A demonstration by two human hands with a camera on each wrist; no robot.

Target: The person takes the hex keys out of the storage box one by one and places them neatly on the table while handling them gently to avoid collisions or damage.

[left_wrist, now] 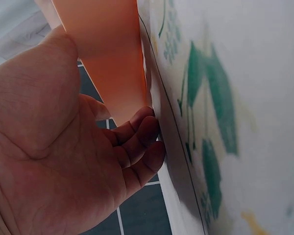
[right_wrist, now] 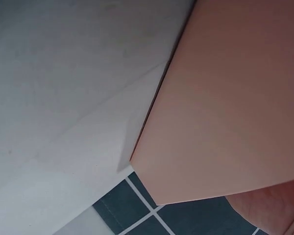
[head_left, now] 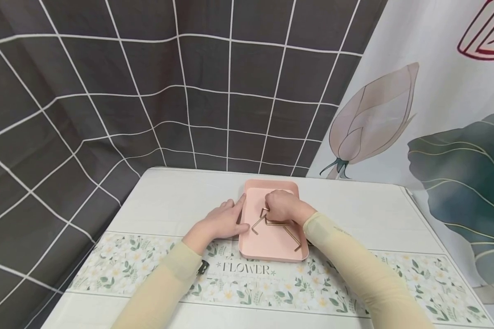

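Note:
A shallow pink tray (head_left: 271, 249) lies on the table with several bronze-coloured L-shaped hex keys (head_left: 292, 235) in it. My right hand (head_left: 283, 205) is inside the tray with curled fingers, at the end of a hex key (head_left: 264, 211) that it pinches; its fingertips are hidden in the head view. My left hand (head_left: 224, 220) rests against the tray's left side, thumb at the rim and index finger along the wall. In the left wrist view, the other fingers (left_wrist: 142, 142) of that hand bend loosely beside the tray wall (left_wrist: 115, 54), their tips at the tabletop.
The white table covering (head_left: 181, 196) carries a floral band with the word FLOWER below the tray. Behind the table hangs a dark curtain (head_left: 206, 109) with white grid lines, and a leaf-patterned curtain (head_left: 370, 119) hangs at the right.

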